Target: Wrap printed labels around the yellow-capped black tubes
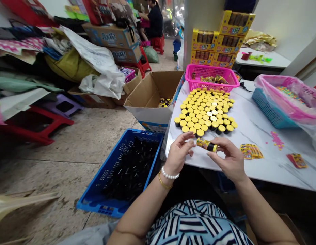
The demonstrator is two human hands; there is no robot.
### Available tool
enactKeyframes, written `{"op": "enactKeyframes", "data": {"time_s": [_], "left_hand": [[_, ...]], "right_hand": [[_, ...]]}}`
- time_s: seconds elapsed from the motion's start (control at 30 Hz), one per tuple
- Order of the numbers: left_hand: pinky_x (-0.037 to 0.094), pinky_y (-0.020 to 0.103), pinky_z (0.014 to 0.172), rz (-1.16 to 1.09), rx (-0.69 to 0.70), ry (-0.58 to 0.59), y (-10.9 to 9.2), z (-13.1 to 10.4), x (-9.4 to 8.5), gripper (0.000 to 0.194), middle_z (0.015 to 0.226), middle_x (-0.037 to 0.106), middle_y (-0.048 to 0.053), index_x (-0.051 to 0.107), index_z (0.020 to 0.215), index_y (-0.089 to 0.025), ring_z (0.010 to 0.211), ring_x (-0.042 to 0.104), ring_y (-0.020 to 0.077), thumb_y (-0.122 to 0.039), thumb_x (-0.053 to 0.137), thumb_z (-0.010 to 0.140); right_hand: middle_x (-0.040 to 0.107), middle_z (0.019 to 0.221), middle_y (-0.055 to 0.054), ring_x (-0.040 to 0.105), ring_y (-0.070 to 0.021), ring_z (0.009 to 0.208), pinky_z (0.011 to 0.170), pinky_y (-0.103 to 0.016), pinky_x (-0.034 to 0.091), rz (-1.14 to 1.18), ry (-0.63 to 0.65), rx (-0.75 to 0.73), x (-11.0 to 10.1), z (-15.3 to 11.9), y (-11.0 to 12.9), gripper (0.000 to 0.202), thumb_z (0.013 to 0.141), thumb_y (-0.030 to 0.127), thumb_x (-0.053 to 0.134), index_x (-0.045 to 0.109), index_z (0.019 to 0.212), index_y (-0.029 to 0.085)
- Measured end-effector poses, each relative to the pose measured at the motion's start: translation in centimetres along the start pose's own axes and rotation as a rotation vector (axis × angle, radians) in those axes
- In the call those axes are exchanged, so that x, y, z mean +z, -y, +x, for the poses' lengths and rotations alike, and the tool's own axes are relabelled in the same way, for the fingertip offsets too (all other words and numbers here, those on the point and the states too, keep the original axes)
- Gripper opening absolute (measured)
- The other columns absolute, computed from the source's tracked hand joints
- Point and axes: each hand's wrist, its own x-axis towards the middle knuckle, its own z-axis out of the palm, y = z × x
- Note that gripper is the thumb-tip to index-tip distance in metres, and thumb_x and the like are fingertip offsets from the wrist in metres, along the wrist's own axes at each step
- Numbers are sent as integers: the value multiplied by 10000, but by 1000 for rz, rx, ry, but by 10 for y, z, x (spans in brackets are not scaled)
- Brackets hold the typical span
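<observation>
Being pinched between the thumb and fingers of the right hand, just right of the middle of the frame, is a small yellow-capped tube, tilted nearly flat above the near edge of the bench. A printed sleeve can be seen around its left part, with a black band left bare by the cap. The left hand is held with its fingers loosely spread, just beside the sleeved end; nothing seems to be gripped there, and whether a fingertip is brushing it can't be told. Going by the looks of it, the sleeving step is in hand: a lot of capped tubes are packed upright at upper right of centre, their visible sides plain black, and flat printed pieces are laid out to the right. As a guess, what's called for next is the left fingertips being brought in on the sleeved end so the sleeve can be seated, with the cap end kept steady. Too hard a squeeze could probably get the sleeve creased, so a light touch is advised.
</observation>
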Motion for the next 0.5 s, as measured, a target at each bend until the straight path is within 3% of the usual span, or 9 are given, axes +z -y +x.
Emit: {"op": "enactKeyframes", "data": {"time_s": [0.13,0.2,0.3,0.5], "left_hand": [[518,235,601,131,-20,226,2,-1,-3,400,915,712,68,734,1113,-144,684,643,120,-314,864,775],[510,235,591,158,-16,235,4,0,-8,372,867,704,48,731,1072,-137,630,617,102,-301,870,769],[518,241,606,140,-68,270,6,1,-13,376,867,707,50,725,1090,-142,704,649,134,-296,865,776],[540,250,649,219,-54,340,5,0,-6,416,949,738,75,735,1096,-131,720,651,128,-300,885,747]], "right_hand": [[628,1185,-75,667,-205,1003,718,-316,639,-8,116,-38,-1,-1,4,385,870,221,774,722,1242,306],[627,1201,-72,671,-202,1016,790,-344,656,-35,143,-48,-3,-3,5,395,894,201,740,712,1271,315],[651,1205,-66,686,-203,1023,866,-370,660,-92,134,-92,-6,-8,3,401,893,173,732,703,1270,306],[733,1118,-59,710,-215,1015,868,-374,651,-183,125,-185,-10,-11,0,396,869,149,760,699,1235,287]]}}
